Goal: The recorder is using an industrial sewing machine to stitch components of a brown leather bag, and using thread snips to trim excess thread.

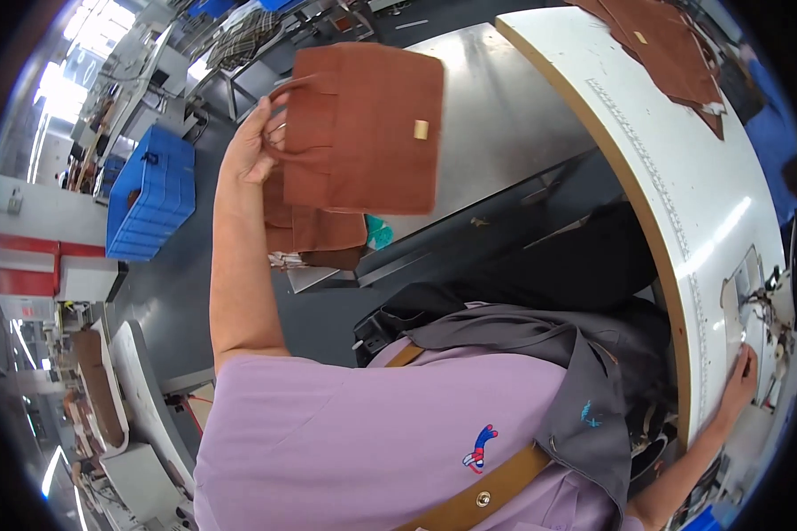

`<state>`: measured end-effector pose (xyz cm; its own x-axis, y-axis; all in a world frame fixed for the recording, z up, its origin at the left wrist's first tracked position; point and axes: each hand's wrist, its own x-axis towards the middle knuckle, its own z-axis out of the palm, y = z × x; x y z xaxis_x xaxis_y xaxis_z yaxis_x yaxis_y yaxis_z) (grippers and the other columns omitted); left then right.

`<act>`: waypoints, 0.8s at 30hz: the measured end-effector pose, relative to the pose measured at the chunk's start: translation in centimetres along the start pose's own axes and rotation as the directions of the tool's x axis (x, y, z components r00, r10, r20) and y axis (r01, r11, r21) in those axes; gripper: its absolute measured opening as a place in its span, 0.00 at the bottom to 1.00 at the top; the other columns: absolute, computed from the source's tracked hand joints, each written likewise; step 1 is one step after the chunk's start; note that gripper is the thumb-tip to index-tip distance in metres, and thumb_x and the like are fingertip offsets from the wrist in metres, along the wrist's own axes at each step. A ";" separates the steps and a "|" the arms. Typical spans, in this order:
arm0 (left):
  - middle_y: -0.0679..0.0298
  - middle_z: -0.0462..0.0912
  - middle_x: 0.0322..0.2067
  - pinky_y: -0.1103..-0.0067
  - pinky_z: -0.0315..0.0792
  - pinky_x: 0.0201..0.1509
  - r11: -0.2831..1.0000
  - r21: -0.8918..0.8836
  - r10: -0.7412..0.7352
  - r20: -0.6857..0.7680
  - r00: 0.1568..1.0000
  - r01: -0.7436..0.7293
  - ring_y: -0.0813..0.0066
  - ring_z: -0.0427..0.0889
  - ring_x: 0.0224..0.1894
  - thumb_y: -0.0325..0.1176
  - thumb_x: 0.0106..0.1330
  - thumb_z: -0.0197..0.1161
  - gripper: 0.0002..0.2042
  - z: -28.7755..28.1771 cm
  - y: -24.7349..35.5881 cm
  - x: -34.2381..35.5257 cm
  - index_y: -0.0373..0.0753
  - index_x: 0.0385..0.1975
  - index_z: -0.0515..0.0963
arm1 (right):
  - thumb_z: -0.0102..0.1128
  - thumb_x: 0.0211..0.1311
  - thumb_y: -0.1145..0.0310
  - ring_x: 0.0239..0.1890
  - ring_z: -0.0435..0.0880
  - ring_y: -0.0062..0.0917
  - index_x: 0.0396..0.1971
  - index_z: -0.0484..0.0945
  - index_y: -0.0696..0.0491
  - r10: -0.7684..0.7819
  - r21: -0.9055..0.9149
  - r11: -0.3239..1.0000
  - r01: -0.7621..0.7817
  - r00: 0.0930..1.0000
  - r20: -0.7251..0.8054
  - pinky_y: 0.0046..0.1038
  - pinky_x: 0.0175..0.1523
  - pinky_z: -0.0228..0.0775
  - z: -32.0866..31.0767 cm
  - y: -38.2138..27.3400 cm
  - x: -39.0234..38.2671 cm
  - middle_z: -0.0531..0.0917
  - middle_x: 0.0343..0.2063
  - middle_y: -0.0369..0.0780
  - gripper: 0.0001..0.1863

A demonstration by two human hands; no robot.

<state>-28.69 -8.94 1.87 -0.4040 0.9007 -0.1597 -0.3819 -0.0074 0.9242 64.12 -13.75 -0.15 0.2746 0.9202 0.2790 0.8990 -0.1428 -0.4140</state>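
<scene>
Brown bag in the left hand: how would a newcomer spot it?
Find the steel table, upper middle. Before it, the left hand grips the brown bag at its handles. Unlike the brown pieces below, it is in hand and shows a gold tag.

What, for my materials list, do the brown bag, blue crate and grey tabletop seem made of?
Brown bag: matte leather or fabric, unclear which; soft-looking surface, almost no shine.
Blue crate: probably moulded plastic, smooth-looking; stiff walls, even colour.
Grey tabletop: likely bare metal, satin finish; silvery, blurred reflections.

The bin (173,199) stands left of the handbag (376,133).
</scene>
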 end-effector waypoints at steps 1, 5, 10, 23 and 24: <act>0.57 0.88 0.41 0.83 0.73 0.32 0.999 -0.037 0.002 -0.165 0.986 -0.008 0.81 0.77 0.27 0.44 0.78 0.59 0.18 -0.6 0.1 -0.6 0.35 0.54 0.78 | 0.53 0.79 0.59 0.48 0.81 0.22 0.53 0.81 0.58 -0.004 -0.024 1.000 0.004 1.000 0.018 0.24 0.58 0.71 0.0 0.5 0.2 0.86 0.46 0.38 0.18; 0.54 0.88 0.42 0.81 0.77 0.35 1.000 -0.024 -0.018 -0.150 0.989 0.015 0.76 0.84 0.34 0.43 0.77 0.60 0.17 -8.9 0.0 -1.1 0.35 0.54 0.78 | 0.52 0.80 0.60 0.49 0.81 0.22 0.54 0.81 0.58 -0.007 -0.027 1.000 0.008 1.000 0.030 0.24 0.58 0.71 0.3 1.4 0.4 0.86 0.47 0.38 0.18; 0.56 0.88 0.41 0.81 0.79 0.38 0.997 0.047 -0.051 -0.162 0.985 0.060 0.76 0.86 0.37 0.44 0.77 0.61 0.18 -10.4 0.0 -2.9 0.35 0.54 0.77 | 0.52 0.80 0.59 0.49 0.82 0.22 0.54 0.81 0.58 -0.014 -0.049 0.999 0.015 1.000 0.016 0.23 0.58 0.71 -0.1 1.6 0.3 0.86 0.47 0.38 0.18; 0.65 0.83 0.55 0.69 0.66 0.71 -0.106 0.879 -0.196 0.440 0.876 -0.465 0.69 0.77 0.63 0.23 0.54 0.72 0.04 -2.3 5.7 -2.7 0.40 0.29 0.86 | 0.53 0.79 0.57 0.49 0.82 0.23 0.54 0.81 0.58 -0.030 -0.026 0.999 0.030 1.000 0.000 0.25 0.59 0.71 -0.6 2.6 0.5 0.86 0.46 0.40 0.20; 0.65 0.84 0.50 0.69 0.67 0.69 -0.611 0.668 -0.135 0.441 0.887 -0.425 0.70 0.81 0.57 0.24 0.53 0.71 0.04 -3.2 5.5 -3.0 0.42 0.26 0.86 | 0.53 0.79 0.57 0.49 0.82 0.24 0.54 0.81 0.58 -0.016 -0.032 0.999 0.016 1.000 0.005 0.25 0.59 0.71 -0.6 2.4 0.5 0.86 0.46 0.40 0.20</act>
<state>-32.28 -13.12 6.31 0.0598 0.9918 -0.1129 0.9603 -0.0880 -0.2646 66.61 -13.81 -0.49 0.2590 0.9240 0.2813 0.9138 -0.1400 -0.3814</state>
